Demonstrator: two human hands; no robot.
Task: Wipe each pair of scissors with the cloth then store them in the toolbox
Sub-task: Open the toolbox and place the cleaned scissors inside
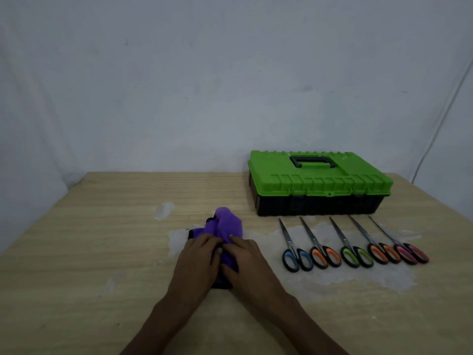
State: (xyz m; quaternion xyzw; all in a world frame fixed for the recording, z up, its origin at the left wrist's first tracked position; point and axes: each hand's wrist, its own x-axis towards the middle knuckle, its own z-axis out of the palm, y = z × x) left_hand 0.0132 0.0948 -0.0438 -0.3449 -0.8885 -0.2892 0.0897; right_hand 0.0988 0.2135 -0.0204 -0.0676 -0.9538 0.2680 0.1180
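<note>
- Scissors (343, 242) first: five pairs lie in a row on the right half of the table (102, 226), blades pointing at the far edge, handles toward the near edge.
- Left to right: blue pair (290, 244), orange pair (312, 239), green pair (344, 244), second orange pair (367, 238), pink pair (391, 238), each just beside the next.
- Just behind their tips stands the toolbox (320, 180), toward the far right corner, with its green lid down on a black base and its black carry handle flat on top.
- Over to the cloth (227, 224): purple with dark trim, bunched in a heap around the middle of the table, left of the row and apart from it.
- The left hand (198, 257) is on the cloth's near part, fingers bent over the fabric, thumb against it, gripping.
- The right hand (245, 257) sits touching the left, fingers curled into the same bunch, holding it.
- Something dark shows under the palms; I cannot tell what.
- Pale, whitish patches mark the wood under the cloth and scissors.
</note>
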